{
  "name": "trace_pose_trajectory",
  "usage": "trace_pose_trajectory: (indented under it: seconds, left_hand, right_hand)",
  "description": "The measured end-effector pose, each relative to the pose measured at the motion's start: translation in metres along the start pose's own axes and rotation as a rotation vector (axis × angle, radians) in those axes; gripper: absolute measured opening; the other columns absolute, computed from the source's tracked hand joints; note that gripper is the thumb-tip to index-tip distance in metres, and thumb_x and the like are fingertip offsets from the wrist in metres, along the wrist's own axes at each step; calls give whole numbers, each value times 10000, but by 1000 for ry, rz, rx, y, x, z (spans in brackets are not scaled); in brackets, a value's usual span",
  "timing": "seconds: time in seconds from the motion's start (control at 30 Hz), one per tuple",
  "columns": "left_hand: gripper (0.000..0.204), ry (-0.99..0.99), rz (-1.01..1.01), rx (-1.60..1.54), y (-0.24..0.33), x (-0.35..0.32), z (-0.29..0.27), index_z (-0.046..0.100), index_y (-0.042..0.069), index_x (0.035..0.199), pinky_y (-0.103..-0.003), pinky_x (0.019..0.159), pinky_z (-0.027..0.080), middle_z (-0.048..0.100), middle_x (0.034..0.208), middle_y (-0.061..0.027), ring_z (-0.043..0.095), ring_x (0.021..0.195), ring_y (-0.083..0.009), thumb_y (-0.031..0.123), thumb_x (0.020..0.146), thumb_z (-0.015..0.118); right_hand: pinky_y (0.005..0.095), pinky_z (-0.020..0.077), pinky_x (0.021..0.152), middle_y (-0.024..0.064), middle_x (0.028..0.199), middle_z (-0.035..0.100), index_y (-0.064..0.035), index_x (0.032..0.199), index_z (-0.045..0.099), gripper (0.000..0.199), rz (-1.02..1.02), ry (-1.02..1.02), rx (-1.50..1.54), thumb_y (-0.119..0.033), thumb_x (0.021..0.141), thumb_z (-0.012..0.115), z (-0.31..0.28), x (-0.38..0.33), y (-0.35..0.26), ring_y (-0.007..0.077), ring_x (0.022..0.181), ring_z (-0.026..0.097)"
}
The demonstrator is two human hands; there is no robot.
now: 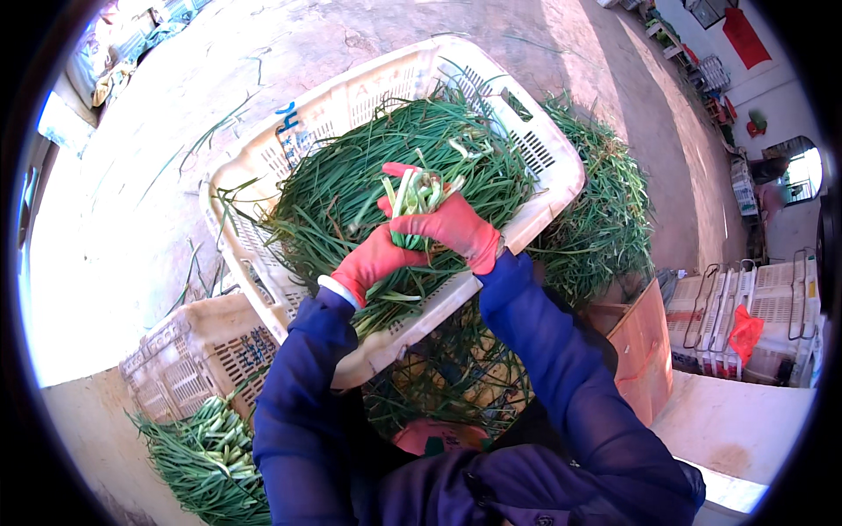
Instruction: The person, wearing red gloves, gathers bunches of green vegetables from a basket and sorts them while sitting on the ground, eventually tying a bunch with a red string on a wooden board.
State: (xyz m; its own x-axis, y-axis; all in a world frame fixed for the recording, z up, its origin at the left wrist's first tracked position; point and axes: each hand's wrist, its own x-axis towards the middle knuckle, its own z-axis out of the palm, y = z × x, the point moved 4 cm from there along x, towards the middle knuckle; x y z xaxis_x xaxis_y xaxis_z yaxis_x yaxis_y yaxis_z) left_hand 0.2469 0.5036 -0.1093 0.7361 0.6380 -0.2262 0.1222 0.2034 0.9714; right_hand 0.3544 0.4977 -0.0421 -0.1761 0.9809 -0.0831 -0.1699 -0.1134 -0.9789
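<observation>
Both my hands, in red-orange gloves, are together over a large white plastic crate (346,96) heaped with long green chives (368,145). Between them stands a small bunch of chives (409,200), its pale stem ends pointing up. My left hand (373,261) is closed round the bunch lower down, with its leaves hanging below. Pressed against the bunch from the right, my right hand (458,230) wraps its fingers about the stems just under their ends. Some fingertips are hidden behind the bunch.
A chive pile (605,188) lies right of the crate. At lower left, bunched chives (215,443) with pale ends lie by another crate (197,351). A brown box side (645,346) stands near my right arm. Stacked white crates (745,307) are at far right.
</observation>
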Motion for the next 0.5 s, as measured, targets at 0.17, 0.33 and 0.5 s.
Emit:
trace_pose_trajectory:
  seconds: [0.17,0.33,0.5]
  left_hand:
    - [583,48,-59,245,14,-27,15,517,38,1210,-330,908,430,616,1096,-85,570,1014,-196,136,685,753]
    - [676,389,257,464,75,-79,7,480,-12,1242,-351,910,438,591,1140,-181,570,1063,-274,256,691,766]
    - [340,658,337,53,128,-190,47,554,8,1154,-298,893,417,630,1016,-84,569,956,-152,143,846,606]
  right_hand:
    - [260,502,741,17,940,637,-46,1109,601,413,16,219,-74,5,710,692,8,-16,5,94,858,602]
    - [281,438,830,49,891,660,11,1123,574,370,-369,373,24,-63,767,643,-20,-46,-71,111,807,593]
    - [277,467,797,102,826,662,32,1202,499,407,-675,429,149,-108,836,609,-15,-94,-154,142,803,610]
